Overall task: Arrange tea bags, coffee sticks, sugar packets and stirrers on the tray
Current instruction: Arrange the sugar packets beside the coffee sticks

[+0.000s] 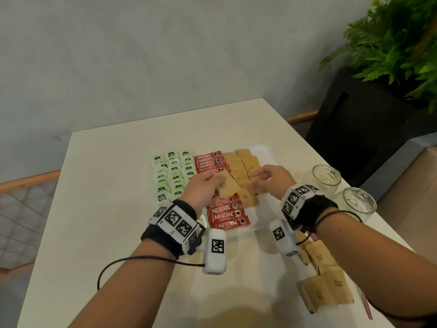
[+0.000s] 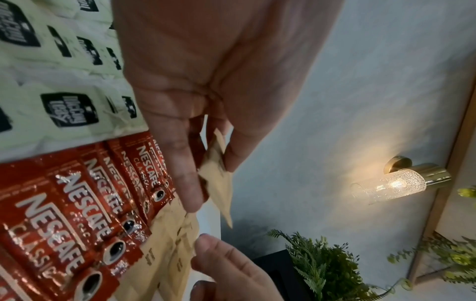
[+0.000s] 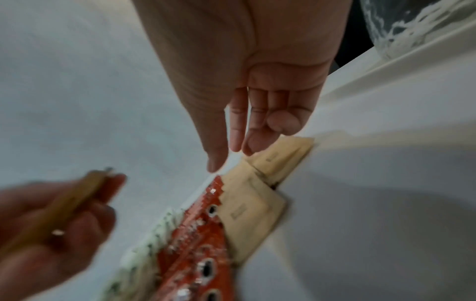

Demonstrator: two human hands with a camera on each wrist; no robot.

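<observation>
Left hand (image 1: 205, 188) holds one brown sugar packet (image 1: 224, 187) above the tray (image 1: 264, 153), over the red coffee sticks (image 1: 225, 215). Packet pinched: thumb on its upper face, fingers beneath. From the left wrist view the same packet (image 2: 217, 175) sits edge-on between thumb and fingertips (image 2: 188, 195), lower corner hanging free past them.

Right hand (image 1: 272, 179) is low over the column of sugar packets (image 1: 246, 170) already laid on the tray, to the right of the coffee sticks. In the right wrist view its fingers (image 3: 238, 130) extend, close together, tips pointing down at the upper edge of a laid packet (image 3: 280, 156); little finger curled in. Fingertips just at that packet's edge; actual contact cannot be told, frame blurred. No packet is seen in this hand.

Tray layout, reckoned from the coffee sticks: pale green tea bags (image 1: 173, 175) in three columns to their left, brown sugar packets to their right, all overlapping in rows.

Off the tray, nearer the person than the coffee sticks and to the right, a loose pile of sugar packets (image 1: 324, 285) lies on the table (image 1: 99, 209) under the right forearm. Two glass jars (image 1: 343, 190) stand right of the tray. A potted fern (image 1: 397, 39) stands beyond the table corner.
</observation>
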